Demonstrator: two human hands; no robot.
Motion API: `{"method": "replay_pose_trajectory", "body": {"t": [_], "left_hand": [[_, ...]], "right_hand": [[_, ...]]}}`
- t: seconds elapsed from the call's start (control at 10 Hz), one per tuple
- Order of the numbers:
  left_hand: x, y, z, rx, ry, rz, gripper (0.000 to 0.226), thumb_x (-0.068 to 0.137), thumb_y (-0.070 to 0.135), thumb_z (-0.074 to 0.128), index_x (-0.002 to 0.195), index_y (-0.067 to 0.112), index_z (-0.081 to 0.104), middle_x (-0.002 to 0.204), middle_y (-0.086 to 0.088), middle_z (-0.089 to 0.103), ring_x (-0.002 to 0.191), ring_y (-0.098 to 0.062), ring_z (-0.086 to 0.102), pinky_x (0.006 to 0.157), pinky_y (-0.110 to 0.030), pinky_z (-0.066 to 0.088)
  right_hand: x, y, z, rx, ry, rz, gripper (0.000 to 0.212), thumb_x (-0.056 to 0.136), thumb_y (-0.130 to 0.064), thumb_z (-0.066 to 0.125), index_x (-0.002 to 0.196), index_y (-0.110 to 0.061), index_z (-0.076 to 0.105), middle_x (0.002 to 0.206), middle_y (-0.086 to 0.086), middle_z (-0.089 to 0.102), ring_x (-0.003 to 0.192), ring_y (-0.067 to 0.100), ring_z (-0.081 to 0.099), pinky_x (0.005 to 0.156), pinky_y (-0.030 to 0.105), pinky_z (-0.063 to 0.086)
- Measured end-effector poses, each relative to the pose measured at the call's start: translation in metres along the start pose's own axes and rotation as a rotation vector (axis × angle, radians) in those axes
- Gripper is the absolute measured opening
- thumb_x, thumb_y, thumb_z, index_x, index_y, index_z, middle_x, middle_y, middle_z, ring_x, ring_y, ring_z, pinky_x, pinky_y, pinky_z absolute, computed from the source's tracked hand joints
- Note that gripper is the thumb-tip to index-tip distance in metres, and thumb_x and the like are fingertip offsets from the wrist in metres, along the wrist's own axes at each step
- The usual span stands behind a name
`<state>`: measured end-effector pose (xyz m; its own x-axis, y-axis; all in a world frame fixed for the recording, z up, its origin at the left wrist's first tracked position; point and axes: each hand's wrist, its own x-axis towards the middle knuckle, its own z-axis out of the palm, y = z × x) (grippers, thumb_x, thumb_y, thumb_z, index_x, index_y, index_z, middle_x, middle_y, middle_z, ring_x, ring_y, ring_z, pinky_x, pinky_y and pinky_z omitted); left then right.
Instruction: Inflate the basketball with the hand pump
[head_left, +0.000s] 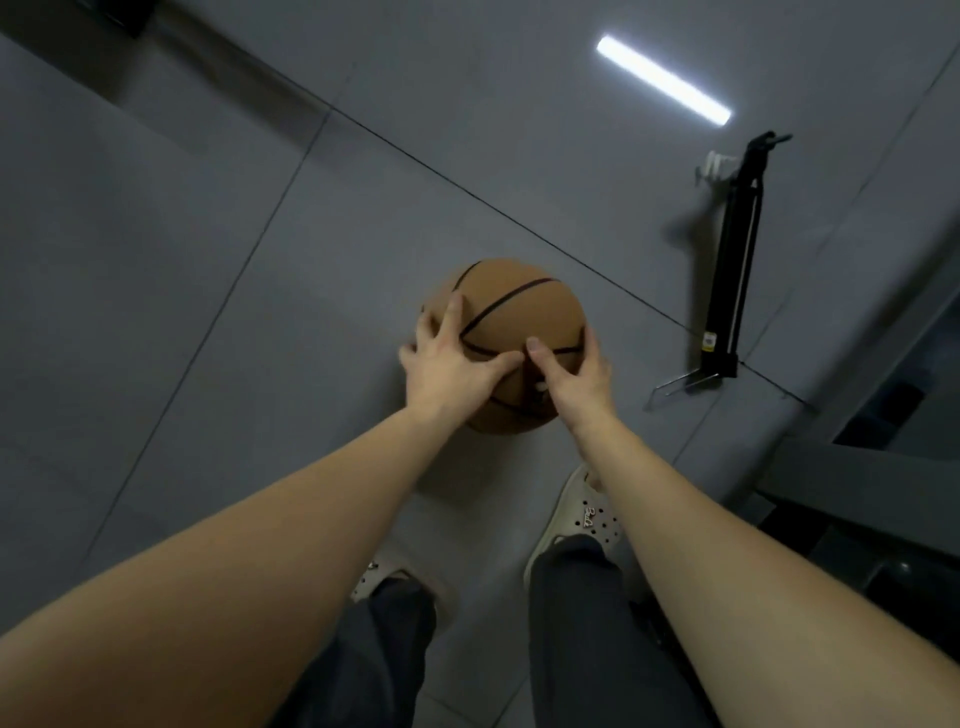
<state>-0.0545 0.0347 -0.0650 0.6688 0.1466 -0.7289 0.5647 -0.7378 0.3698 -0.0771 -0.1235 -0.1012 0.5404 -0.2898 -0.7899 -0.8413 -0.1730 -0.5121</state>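
Observation:
A brown basketball (519, 317) with dark seams is held over the grey tiled floor, between both my hands. My left hand (449, 364) spreads over its left side, thumb across the near face. My right hand (574, 376) cups its right side, thumb on top. A black hand pump (732, 260) stands on the floor to the right, apart from the ball, with a metal foot bar at its base and a white handle at its top. The ball's valve is not visible.
My two feet in pale perforated clogs (582, 514) stand just below the ball. A grey ledge or step with dark objects (857, 483) runs along the right edge. A ceiling light reflects on the floor tiles (662, 78).

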Motion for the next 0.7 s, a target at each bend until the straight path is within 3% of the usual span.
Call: {"method": "replay_pose_trajectory", "body": {"t": [0.1, 0.2, 0.3, 0.4, 0.5, 0.6, 0.7], "left_hand": [[0.002, 0.031, 0.015, 0.097, 0.16, 0.235, 0.098, 0.072, 0.067, 0.071, 0.153, 0.031, 0.03, 0.156, 0.002, 0.031, 0.136, -0.033, 0.027, 0.111, -0.051, 0.036], [0.006, 0.036, 0.026, 0.144, 0.171, 0.345, 0.094, 0.072, 0.066, 0.074, 0.15, 0.03, 0.036, 0.153, 0.002, 0.035, 0.135, -0.028, 0.029, 0.112, -0.053, 0.033], [-0.003, 0.04, 0.039, 0.078, 0.092, 0.222, 0.103, 0.068, 0.07, 0.075, 0.153, 0.041, 0.024, 0.163, -0.001, 0.018, 0.146, -0.033, 0.015, 0.116, -0.06, 0.027], [-0.011, 0.044, 0.043, 0.066, 0.074, 0.216, 0.105, 0.07, 0.065, 0.077, 0.155, 0.039, 0.02, 0.164, -0.005, 0.018, 0.148, -0.036, 0.015, 0.116, -0.058, 0.028], [-0.021, 0.046, 0.032, 0.076, 0.033, 0.184, 0.109, 0.069, 0.066, 0.077, 0.156, 0.033, 0.02, 0.163, -0.004, 0.023, 0.147, -0.033, 0.022, 0.116, -0.056, 0.03], [-0.041, 0.048, -0.002, 0.081, 0.029, 0.171, 0.109, 0.071, 0.066, 0.076, 0.156, 0.022, 0.025, 0.159, -0.002, 0.034, 0.145, -0.028, 0.031, 0.116, -0.049, 0.033], [-0.079, 0.049, -0.055, 0.08, 0.035, 0.136, 0.102, 0.075, 0.062, 0.076, 0.155, 0.017, 0.031, 0.158, -0.003, 0.038, 0.145, -0.025, 0.034, 0.116, -0.04, 0.03]], "right_hand": [[0.017, 0.007, -0.024, 0.161, 0.107, 0.047, 0.096, 0.079, -0.071, 0.062, 0.156, -0.027, 0.027, 0.157, 0.01, 0.034, 0.14, 0.03, 0.041, 0.114, 0.05, 0.037], [0.026, 0.018, -0.053, 0.177, 0.125, 0.116, 0.062, 0.099, -0.049, 0.049, 0.154, -0.029, 0.031, 0.155, 0.006, 0.041, 0.136, 0.029, 0.045, 0.11, 0.054, 0.041], [0.027, 0.02, -0.067, 0.104, 0.117, 0.125, 0.048, 0.103, -0.041, 0.044, 0.149, -0.027, 0.04, 0.147, 0.006, 0.05, 0.128, 0.028, 0.051, 0.107, 0.053, 0.045], [0.019, 0.013, -0.072, 0.108, 0.086, 0.173, 0.047, 0.104, -0.036, 0.043, 0.149, -0.023, 0.04, 0.143, 0.009, 0.052, 0.112, 0.025, 0.053, 0.096, 0.047, 0.051], [0.003, 0.002, -0.081, 0.178, 0.089, 0.235, 0.053, 0.104, -0.03, 0.048, 0.153, -0.018, 0.033, 0.142, 0.014, 0.052, 0.112, 0.03, 0.058, 0.096, 0.049, 0.053], [-0.019, -0.015, -0.099, 0.219, 0.113, 0.233, 0.054, 0.101, -0.026, 0.054, 0.15, -0.012, 0.038, 0.143, 0.014, 0.05, 0.107, 0.028, 0.059, 0.096, 0.052, 0.054], [-0.059, -0.039, -0.123, 0.24, 0.107, 0.208, 0.045, 0.098, -0.03, 0.059, 0.137, -0.009, 0.051, 0.134, 0.012, 0.055, 0.117, 0.029, 0.057, 0.092, 0.049, 0.056]]}}
